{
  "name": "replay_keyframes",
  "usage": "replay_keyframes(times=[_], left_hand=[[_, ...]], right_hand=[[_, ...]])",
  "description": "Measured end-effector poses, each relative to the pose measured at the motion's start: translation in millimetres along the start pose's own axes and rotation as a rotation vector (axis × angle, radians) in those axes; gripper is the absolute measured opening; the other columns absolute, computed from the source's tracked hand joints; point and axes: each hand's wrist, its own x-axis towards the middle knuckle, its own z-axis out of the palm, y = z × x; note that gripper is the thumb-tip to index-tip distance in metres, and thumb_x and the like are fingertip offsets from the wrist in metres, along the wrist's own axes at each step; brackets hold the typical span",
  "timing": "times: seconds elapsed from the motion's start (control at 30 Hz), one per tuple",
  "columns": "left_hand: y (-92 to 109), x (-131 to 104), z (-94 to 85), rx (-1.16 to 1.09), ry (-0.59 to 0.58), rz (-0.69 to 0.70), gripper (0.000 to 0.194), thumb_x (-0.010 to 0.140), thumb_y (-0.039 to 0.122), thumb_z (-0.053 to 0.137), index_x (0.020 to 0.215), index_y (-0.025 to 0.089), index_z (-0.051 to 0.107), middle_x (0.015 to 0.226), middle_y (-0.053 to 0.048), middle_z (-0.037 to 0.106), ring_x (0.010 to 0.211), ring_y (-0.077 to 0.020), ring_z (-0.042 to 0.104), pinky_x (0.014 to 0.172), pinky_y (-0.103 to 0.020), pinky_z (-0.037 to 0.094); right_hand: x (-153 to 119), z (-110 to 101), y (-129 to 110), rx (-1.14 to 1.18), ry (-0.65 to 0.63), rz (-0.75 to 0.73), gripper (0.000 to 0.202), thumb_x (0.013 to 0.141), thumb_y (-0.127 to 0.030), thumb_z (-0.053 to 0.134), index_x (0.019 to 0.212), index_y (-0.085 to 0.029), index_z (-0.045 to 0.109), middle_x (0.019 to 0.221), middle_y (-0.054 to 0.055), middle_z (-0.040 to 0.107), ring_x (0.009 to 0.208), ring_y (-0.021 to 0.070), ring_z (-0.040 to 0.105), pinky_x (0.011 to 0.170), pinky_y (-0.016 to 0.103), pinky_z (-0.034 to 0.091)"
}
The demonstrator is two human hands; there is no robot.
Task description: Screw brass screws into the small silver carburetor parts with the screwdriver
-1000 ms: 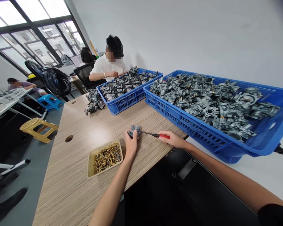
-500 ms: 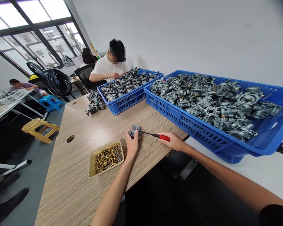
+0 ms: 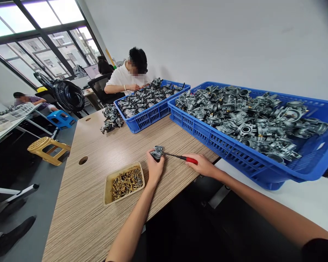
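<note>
A small grey metal carburetor body (image 3: 157, 151) is gripped in my left hand (image 3: 155, 168), low over the wooden table. My right hand (image 3: 203, 165) is wrapped round the red handle of a screwdriver (image 3: 190, 160). Its dark shaft points left, and the tip meets the right side of the carburetor; the exact contact spot is too small to make out. Beside my left forearm stands a cream plastic tray (image 3: 107, 189) of small brass parts (image 3: 127, 183).
A large blue crate (image 3: 196, 133) of carburetor bodies stands at the right. Behind it a second blue crate (image 3: 136, 125) holds carburetors with black parts, with a loose pile (image 3: 111, 118) beside it. A co-worker (image 3: 128, 78) sits beyond. The table (image 3: 84, 214) has two round holes.
The carburetor has turned slightly in my left hand, and the fingers have shifted round it. My right hand still holds the screwdriver against it. The camera view has moved slightly.
</note>
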Motion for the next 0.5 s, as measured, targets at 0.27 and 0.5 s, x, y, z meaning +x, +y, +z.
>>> replay_keyframes(times=[0.27, 0.5], left_hand=[[2.6, -0.8, 0.2, 0.021, -0.007, 0.001, 0.041, 0.081, 0.024, 0.07, 0.116, 0.023, 0.048, 0.099, -0.003, 0.064, 0.086, -0.0189, 0.06, 0.083, -0.033, 0.045], [7.4, -2.0, -1.2, -0.004, -0.027, 0.001, 0.04, 0.081, 0.022, 0.07, 0.115, 0.023, 0.05, 0.098, -0.003, 0.065, 0.085, -0.0184, 0.06, 0.083, -0.032, 0.045]], right_hand=[[-0.4, -1.1, 0.5, -0.024, -0.025, 0.041, 0.038, 0.093, -0.034, 0.063, 0.129, -0.024, 0.071, 0.129, 0.008, 0.072, 0.117, 0.0272, 0.069, 0.104, 0.043, 0.053], [2.5, -8.0, -7.4, 0.015, -0.068, 0.067, 0.039, 0.092, -0.037, 0.064, 0.126, -0.022, 0.073, 0.127, 0.009, 0.073, 0.117, 0.029, 0.069, 0.103, 0.043, 0.054]])
